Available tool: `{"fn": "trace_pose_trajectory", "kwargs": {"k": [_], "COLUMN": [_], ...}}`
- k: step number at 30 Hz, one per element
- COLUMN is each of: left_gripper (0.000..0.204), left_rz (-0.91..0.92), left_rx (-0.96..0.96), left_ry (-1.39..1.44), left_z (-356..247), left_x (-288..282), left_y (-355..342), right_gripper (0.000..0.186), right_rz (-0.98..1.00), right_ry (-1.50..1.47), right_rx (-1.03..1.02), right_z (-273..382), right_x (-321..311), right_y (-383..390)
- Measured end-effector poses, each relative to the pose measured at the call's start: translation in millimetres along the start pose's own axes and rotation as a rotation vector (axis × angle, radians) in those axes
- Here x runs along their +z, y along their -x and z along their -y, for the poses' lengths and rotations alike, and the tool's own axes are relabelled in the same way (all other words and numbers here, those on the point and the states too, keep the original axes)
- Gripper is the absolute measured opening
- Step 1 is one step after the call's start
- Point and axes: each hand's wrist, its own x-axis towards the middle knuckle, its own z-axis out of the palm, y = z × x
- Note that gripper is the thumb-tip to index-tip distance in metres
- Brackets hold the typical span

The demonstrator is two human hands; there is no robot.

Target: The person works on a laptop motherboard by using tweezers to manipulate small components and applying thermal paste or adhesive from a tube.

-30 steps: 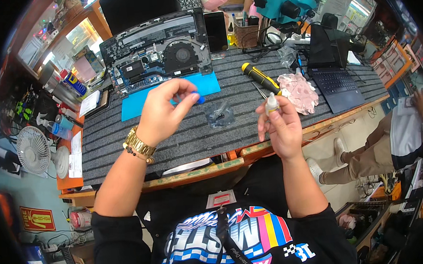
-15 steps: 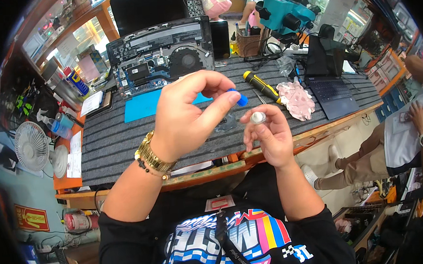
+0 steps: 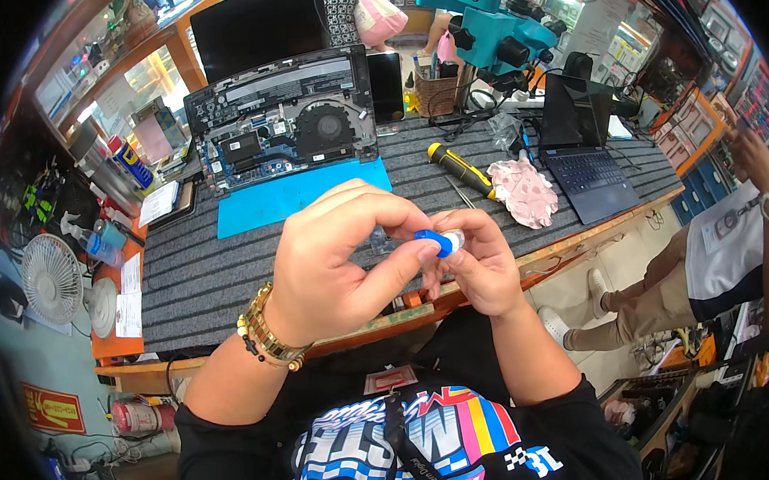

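Between its thumb and fingers, my left hand (image 3: 346,251) pinches a small blue cap (image 3: 435,239). My right hand (image 3: 483,269) grips a small clear-and-white container (image 3: 457,240), perhaps a little bottle, mostly hidden by the fingers. The cap is up against the container's end; whether it is seated cannot be made out. Both hands are above the front edge of the grey striped mat (image 3: 203,295). Beyond them lies a blue sheet (image 3: 268,205), and behind it an opened laptop (image 3: 284,114) with its fan and circuit board exposed.
Right of my hands lie a yellow-and-black screwdriver (image 3: 461,168), a pink spotted cloth (image 3: 524,194) and a dark open laptop (image 3: 588,179). A teal microscope (image 3: 495,35) stands behind. A small white fan (image 3: 52,278) is at left. Another person (image 3: 719,246) stands at right.
My hands have come together: the blue cap, held apart from the container before, now meets its end. The view has shifted slightly, and the person at right has raised a hand.
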Motion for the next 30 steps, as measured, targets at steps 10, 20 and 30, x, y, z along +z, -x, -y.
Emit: {"fn": "trace_pose_trajectory", "kwargs": {"k": [10, 20, 30], "left_gripper": [0.014, 0.029, 0.033], "left_rz": [0.069, 0.326, 0.358], "left_rx": [-0.037, -0.069, -0.094], "left_ry": [-0.142, -0.157, -0.219], "left_z": [18, 8, 0], "left_x": [-2, 1, 3], "left_y": [-14, -22, -23], "right_gripper": [0.033, 0.036, 0.032], "right_rz": [-0.162, 0.009, -0.039], "right_ry": [0.096, -0.453, -0.406], "right_rx": [0.088, 0.288, 0.295], "right_z": [1, 17, 26], "right_x": [11, 24, 32], "right_y": [4, -1, 3]}}
